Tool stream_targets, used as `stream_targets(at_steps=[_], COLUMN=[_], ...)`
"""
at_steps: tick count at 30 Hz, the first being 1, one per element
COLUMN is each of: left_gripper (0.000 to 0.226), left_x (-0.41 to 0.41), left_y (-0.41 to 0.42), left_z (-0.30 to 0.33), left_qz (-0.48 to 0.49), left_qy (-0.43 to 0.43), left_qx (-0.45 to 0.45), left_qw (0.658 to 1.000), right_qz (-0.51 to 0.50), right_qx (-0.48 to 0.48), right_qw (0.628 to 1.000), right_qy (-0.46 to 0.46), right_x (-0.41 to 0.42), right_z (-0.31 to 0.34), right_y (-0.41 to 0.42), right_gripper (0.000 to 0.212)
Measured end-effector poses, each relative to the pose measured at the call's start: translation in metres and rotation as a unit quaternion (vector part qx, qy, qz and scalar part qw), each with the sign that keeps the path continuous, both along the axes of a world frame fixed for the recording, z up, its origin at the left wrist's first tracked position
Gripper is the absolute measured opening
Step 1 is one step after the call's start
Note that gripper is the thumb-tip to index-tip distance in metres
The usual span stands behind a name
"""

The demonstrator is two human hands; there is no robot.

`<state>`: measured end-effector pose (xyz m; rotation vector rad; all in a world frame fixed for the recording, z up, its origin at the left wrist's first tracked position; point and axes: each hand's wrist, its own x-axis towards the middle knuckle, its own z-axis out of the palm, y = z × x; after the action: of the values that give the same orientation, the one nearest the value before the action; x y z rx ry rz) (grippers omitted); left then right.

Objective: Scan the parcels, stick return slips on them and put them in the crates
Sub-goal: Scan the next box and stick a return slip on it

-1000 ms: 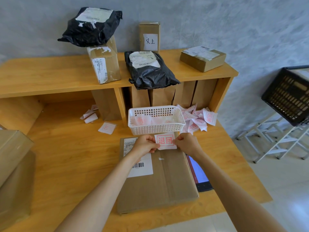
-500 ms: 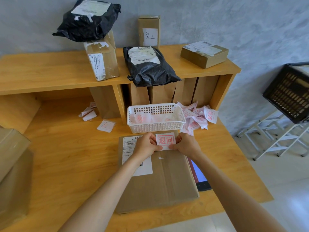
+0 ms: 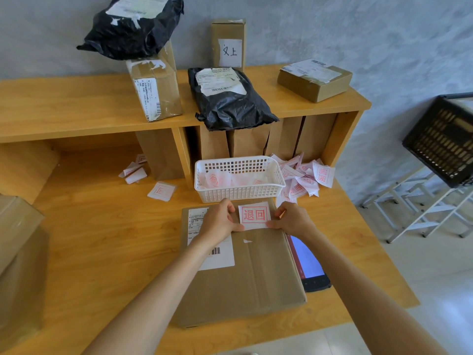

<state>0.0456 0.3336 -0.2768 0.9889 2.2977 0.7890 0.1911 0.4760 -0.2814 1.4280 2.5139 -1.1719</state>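
Observation:
A flat brown cardboard parcel (image 3: 252, 280) with a white shipping label lies on the wooden desk in front of me. A white return slip (image 3: 254, 216) with red characters is at the parcel's far edge. My left hand (image 3: 220, 221) pinches its left side and my right hand (image 3: 293, 219) pinches its right side. Whether the slip touches the box I cannot tell. A handheld scanner (image 3: 308, 265) with a lit screen lies just right of the parcel, partly under my right forearm. A black crate (image 3: 442, 142) stands on a white rack at the right.
A white basket (image 3: 238, 184) with slips stands just beyond the parcel, loose slips (image 3: 303, 176) piled to its right. On the shelf (image 3: 66, 108) sit two black bag parcels (image 3: 227, 103) and several boxes. A large cardboard box (image 3: 18, 254) stands at the left.
Both hands with the slip have stayed at the parcel's far edge, their fingers shifting slightly on the slip's sides. The view has tilted down a little.

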Motion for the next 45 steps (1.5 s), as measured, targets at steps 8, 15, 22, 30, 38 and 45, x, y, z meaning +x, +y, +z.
stream_targets(at_steps=[8,15,22,30,38,45], left_gripper=[0.035,0.026,0.027,0.011,0.054,0.067], left_x=[-0.002,-0.002,-0.002,0.020,0.021,0.026], left_y=[0.007,0.013,0.021,0.000,-0.003,-0.004], left_z=[0.004,0.000,-0.004,-0.019,-0.035,-0.035], left_qz=[0.050,0.112,0.136,-0.025,-0.180,-0.180], left_qy=[-0.055,-0.026,0.024,0.277,0.258,0.281], left_qx=[-0.006,0.010,-0.001,0.120,-0.030,-0.075], left_qw=[0.997,0.993,0.990,0.953,0.949,0.940], right_qz=[-0.035,-0.079,-0.084,0.085,0.239,0.217], right_qx=[-0.044,-0.065,-0.034,0.364,0.272,0.230], right_qw=[0.998,0.994,0.996,0.927,0.932,0.948], right_qy=[0.025,0.040,0.022,0.032,-0.012,-0.018], right_x=[-0.004,-0.009,-0.015,-0.006,0.005,0.005], right_z=[0.000,-0.002,-0.004,-0.004,-0.030,-0.033], right_y=[0.002,0.005,0.003,-0.026,-0.043,-0.047], right_gripper=[0.030,0.044,0.044,0.020,0.072,0.073])
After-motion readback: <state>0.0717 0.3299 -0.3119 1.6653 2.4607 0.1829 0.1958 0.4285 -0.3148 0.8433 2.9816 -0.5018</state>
